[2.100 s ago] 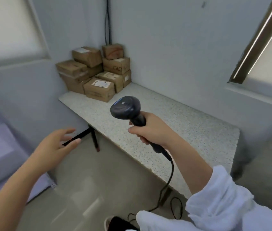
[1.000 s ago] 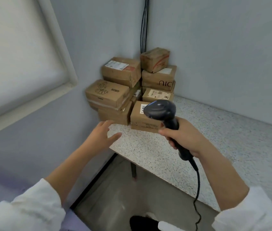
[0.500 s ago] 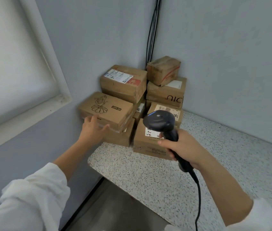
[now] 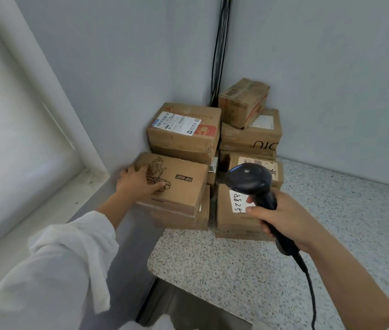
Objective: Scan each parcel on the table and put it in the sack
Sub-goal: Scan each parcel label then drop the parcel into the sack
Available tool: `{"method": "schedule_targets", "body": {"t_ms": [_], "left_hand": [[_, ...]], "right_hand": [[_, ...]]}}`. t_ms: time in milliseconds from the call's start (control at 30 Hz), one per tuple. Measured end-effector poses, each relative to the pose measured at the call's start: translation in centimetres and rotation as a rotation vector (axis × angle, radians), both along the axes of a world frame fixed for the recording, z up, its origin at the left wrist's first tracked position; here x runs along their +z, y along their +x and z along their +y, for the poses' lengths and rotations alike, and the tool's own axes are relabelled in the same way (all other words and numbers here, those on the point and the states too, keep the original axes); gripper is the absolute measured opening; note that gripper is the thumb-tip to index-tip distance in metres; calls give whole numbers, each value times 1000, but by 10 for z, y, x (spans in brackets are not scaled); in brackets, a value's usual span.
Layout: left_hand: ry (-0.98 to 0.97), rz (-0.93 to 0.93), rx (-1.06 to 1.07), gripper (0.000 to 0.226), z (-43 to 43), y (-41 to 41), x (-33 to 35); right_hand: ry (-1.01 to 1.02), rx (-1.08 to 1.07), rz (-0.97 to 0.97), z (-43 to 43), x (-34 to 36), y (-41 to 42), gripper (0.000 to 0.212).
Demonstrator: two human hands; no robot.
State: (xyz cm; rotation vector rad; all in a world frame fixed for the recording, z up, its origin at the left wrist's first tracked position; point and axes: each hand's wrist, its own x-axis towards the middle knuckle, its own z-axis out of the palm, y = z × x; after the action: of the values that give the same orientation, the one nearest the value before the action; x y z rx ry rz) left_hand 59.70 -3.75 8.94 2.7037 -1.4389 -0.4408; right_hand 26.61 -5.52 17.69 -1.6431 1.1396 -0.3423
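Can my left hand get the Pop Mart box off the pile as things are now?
Probably yes. The left hand grips the Pop Mart box at its left end, and nothing lies on top of that box. The right hand, holding the scanner, is off to the side.

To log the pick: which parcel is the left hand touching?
The POP MART box with the line drawing on its lid; the left hand grips its left corner.

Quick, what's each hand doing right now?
The left hand grips the left end of the POP MART box.
The right hand grips the barcode scanner by its handle.
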Motion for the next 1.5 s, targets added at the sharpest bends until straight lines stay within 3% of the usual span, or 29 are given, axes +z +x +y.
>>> {"method": "schedule_targets", "body": {"t_ms": [200,433,700,933,1133,1333,1500], "left_hand": [[26,49,-37,104,3,1,0],[-8,336,-121,130,17,-34,-10],[-43,186,-400,125,9,-51,-10],[171,165,-623,138,-16,-71,-2],[289,-137,-760,141,-43,-97,19],[463,-89,-713,149,-67,-116,19],[345,-71,-740,138,-70,-144,12]], "right_hand": [[17,-53,-5,1,-4,0,15],[12,-118,-37,10,-5,-11,14],[5,-193,-57,24,-4,-40,18],[11,-279,-74,28,-4,-67,11],[11,-314,-60,26,-5,-94,10],[37,-344,-53,25,-11,-114,9],[30,-347,-30,21,-16,-129,13]]}}
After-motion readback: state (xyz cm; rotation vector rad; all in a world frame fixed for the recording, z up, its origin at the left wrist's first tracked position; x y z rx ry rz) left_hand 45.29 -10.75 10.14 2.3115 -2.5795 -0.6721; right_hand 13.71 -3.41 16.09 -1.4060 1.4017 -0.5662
